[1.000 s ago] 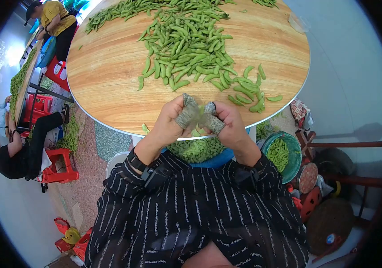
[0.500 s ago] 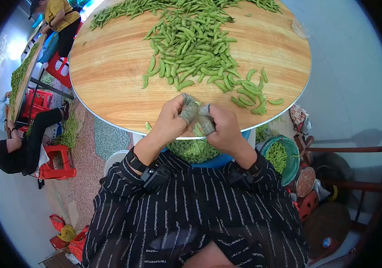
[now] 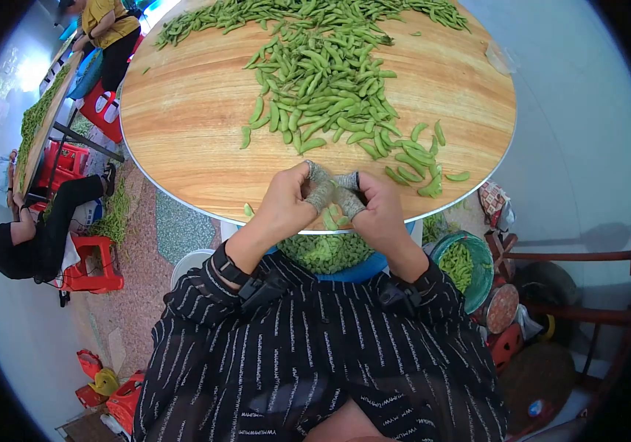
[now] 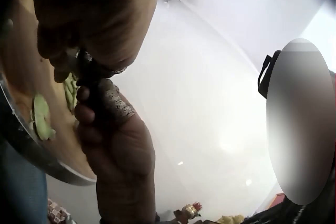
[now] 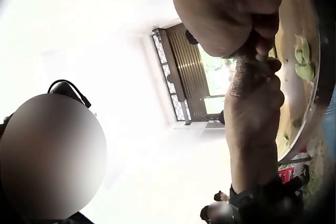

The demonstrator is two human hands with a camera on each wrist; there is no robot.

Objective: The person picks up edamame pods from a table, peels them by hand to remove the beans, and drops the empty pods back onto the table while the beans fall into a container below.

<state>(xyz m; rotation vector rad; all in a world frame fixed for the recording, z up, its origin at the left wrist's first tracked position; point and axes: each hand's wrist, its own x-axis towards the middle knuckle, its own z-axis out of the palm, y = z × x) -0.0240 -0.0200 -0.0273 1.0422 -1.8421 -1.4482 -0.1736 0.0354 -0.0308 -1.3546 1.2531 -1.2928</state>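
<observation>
Over the near edge of the round wooden table [image 3: 183, 147], my left hand [image 3: 286, 200] and right hand [image 3: 382, 208] meet fingertip to fingertip. Grey woven covers wrap the thumbs and forefingers of both. Between them they pinch a green soybean pod [image 3: 337, 183], mostly hidden and blurred. A few light-green pods [image 3: 332, 219] lie on the table edge just under the hands. Below that edge, a blue basin [image 3: 376, 264] holds a heap of shelled green beans [image 3: 323, 250]. Both wrist views show the hands pressed together, dark against the light, with the pod covered by the fingers.
A large heap of soybean pods [image 3: 330, 81] spreads across the table's middle and far side, with loose pods [image 3: 419, 158] to its right. A green bucket [image 3: 483, 258] of pods stands right, near stacked stools. At left, people sit by another table [image 3: 46, 140] and red stools [image 3: 98, 265].
The hands stay together at the table edge, fingers working at the pod between them. The head view has shifted slightly, so the table sits a little lower and further right.
</observation>
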